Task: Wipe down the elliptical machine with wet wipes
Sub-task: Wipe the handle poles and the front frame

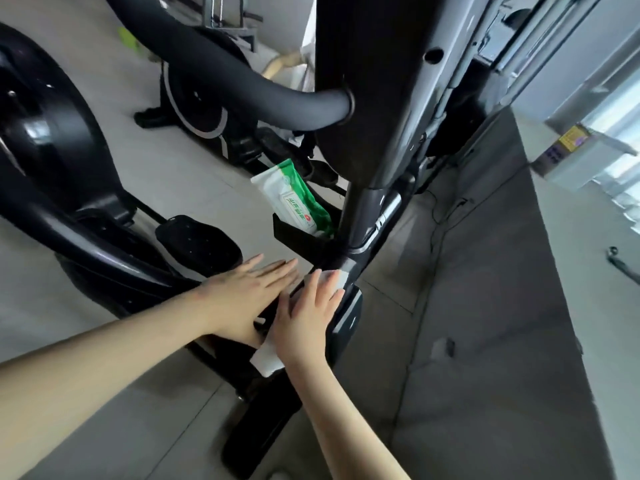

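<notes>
The black elliptical machine (367, 98) fills most of the view: its thick upright column rises toward 12 o'clock, a curved handle bar joins it from 10 o'clock, and the rounded flywheel housing sits at 9 o'clock. Pale floor (166, 174) tiles lie under it, with a darker grey mat (485, 306) stretching away at 3 o'clock. A second exercise bike (194, 98) stands well apart at 11 o'clock. A black foot pedal (199, 242) lies at 9 o'clock of the column's base. A green and white pack of wet wipes (294, 199) stands tilted in a black holder (294, 235) just beside the column, at 12 o'clock of the hands. The left hand (242, 299) lies flat over the lower frame, its fingers (273, 270) straight and pressed together, holding nothing. Just at its 3 o'clock, the right hand (304, 323) presses a white wet wipe (266, 358) flat against the frame below the column, fingers (327, 289) straight and slightly spread; the wipe shows beyond the fingertips and under the wrist
</notes>
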